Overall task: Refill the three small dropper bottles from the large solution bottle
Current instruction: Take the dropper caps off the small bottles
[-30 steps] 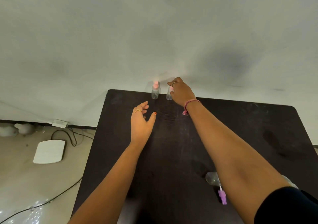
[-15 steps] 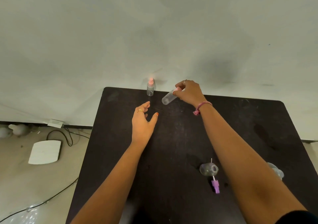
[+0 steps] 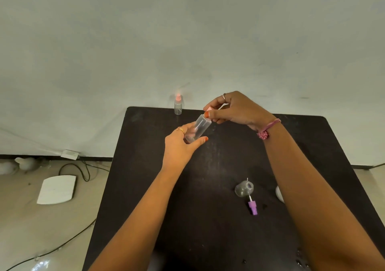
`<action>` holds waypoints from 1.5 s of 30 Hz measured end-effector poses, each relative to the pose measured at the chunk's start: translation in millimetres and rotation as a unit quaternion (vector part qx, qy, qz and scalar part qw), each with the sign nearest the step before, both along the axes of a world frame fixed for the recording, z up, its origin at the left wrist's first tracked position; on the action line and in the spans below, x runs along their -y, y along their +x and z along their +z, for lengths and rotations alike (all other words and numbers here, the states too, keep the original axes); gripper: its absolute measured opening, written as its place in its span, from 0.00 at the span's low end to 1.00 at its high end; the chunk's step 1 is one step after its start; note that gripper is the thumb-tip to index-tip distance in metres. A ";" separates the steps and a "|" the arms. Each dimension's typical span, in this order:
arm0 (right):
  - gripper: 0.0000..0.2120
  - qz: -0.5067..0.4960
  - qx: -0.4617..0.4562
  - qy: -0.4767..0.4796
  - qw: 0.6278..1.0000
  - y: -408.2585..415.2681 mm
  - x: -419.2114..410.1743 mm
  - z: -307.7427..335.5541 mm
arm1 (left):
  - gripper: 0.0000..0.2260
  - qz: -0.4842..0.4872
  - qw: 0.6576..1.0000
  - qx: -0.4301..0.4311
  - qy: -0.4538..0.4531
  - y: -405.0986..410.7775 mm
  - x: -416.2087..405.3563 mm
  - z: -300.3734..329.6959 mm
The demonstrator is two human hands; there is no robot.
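Note:
Above the black table (image 3: 208, 218) a small clear bottle (image 3: 198, 130) hangs tilted between both hands. My left hand (image 3: 181, 146) grips its lower body with thumb and fingers. My right hand (image 3: 233, 109) pinches its pink cap (image 3: 209, 109) at the upper end. A second small clear bottle with a pink cap (image 3: 178, 104) stands upright at the table's far edge, by the wall. Nearer me an uncapped clear bottle (image 3: 243, 188) stands on the table, and its purple cap with a white tube (image 3: 252, 205) lies just in front of it.
A pale rounded object (image 3: 279, 193) shows partly behind my right forearm. Water drops glint at the table's near right corner (image 3: 300, 258). To the left, the floor holds a white flat device (image 3: 57, 189) and black cables (image 3: 81, 172).
My right hand lifted the small bottle from the far edge and brought it towards me, tilted. My left hand rose from near the table and took hold of its body.

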State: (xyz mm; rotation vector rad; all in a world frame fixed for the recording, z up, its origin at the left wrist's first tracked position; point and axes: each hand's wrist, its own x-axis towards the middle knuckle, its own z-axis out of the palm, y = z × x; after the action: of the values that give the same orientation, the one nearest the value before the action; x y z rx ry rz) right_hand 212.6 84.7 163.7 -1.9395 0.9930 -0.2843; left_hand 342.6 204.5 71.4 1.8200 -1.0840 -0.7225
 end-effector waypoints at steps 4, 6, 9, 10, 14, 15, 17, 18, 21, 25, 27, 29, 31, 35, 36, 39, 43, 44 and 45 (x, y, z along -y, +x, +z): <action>0.12 0.068 -0.042 -0.088 0.993 -12.7 -12.3 15.2 | 0.26 -0.025 1.000 0.001 -0.007 -9.6 -15.8 9.6; 0.12 0.095 -0.050 -0.130 0.986 -18.0 -19.0 23.5 | 0.26 -0.032 0.999 -0.004 -0.010 -14.4 -22.7 14.3; 0.12 0.116 -0.051 -0.154 0.980 -26.1 -25.0 31.5 | 0.24 -0.031 0.999 -0.019 -0.014 -21.8 -30.6 21.0; 0.12 0.120 -0.050 -0.153 0.980 -29.1 -27.3 34.0 | 0.24 -0.034 0.999 -0.023 -0.016 -24.3 -33.6 23.8; 0.11 0.150 -0.048 -0.140 0.977 -40.7 -37.0 44.9 | 0.19 -0.047 0.997 -0.059 -0.025 -33.3 -44.6 28.8; 0.11 0.157 -0.046 -0.126 0.978 -43.8 -39.4 47.9 | 0.19 -0.049 0.996 -0.064 -0.025 -35.5 -47.2 28.8; 0.14 0.167 -0.041 -0.085 0.981 -49.3 -43.0 54.7 | 0.21 -0.046 0.996 -0.069 -0.028 -40.3 -51.4 29.0; 0.18 0.169 -0.043 -0.066 0.982 -51.4 -45.1 58.0 | 0.22 -0.040 0.996 -0.072 -0.031 -42.8 -53.1 29.6; 0.25 0.124 -0.076 -0.059 0.988 -52.6 -53.5 64.2 | 0.23 -0.024 0.996 -0.068 -0.043 -48.6 -56.4 33.4; 0.15 0.083 -0.105 -0.144 0.980 -50.8 -62.8 65.2 | 0.24 -0.037 0.996 -0.051 -0.068 -51.9 -57.6 37.2; 0.09 0.114 -0.079 -0.128 0.982 -54.8 -64.2 71.2 | 0.25 -0.029 0.996 -0.048 -0.066 -52.6 -57.5 37.5; 0.14 0.135 -0.073 -0.101 0.983 -58.1 -65.5 77.2 | 0.26 -0.019 0.997 -0.050 -0.062 -52.6 -57.3 35.8; 0.19 0.108 -0.091 -0.104 0.985 -56.8 -67.5 76.7 | 0.27 -0.017 0.997 -0.048 -0.059 -53.0 -57.4 34.4; 0.16 0.085 -0.103 -0.131 0.982 -55.3 -67.1 73.3 | 0.26 -0.024 0.996 -0.049 -0.066 -55.3 -59.1 34.0; 0.15 0.104 -0.099 -0.127 0.982 -57.5 -66.6 75.1 | 0.25 -0.023 0.996 -0.049 -0.064 -55.8 -59.3 33.6; 0.20 0.127 -0.105 -0.102 0.981 -60.3 -67.0 78.3 | 0.24 -0.020 0.997 -0.052 -0.056 -56.8 -59.7 34.1; 0.17 0.078 -0.109 -0.114 0.984 -55.2 -67.8 69.7 | 0.25 -0.028 0.996 -0.052 -0.062 -57.4 -59.6 34.7; 0.15 0.086 -0.100 -0.122 0.984 -55.7 -67.6 70.0 | 0.25 -0.027 0.996 -0.054 -0.060 -57.5 -59.1 34.5; 0.14 0.100 -0.093 -0.124 0.983 -56.6 -67.4 71.6 | 0.25 -0.024 0.997 -0.055 -0.055 -57.3 -58.5 33.8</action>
State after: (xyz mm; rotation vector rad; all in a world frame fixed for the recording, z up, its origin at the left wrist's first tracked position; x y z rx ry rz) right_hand 156.0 152.1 235.3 -2.3082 0.9042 -0.1172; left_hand 285.3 263.0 105.2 1.6477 -1.0756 -0.7676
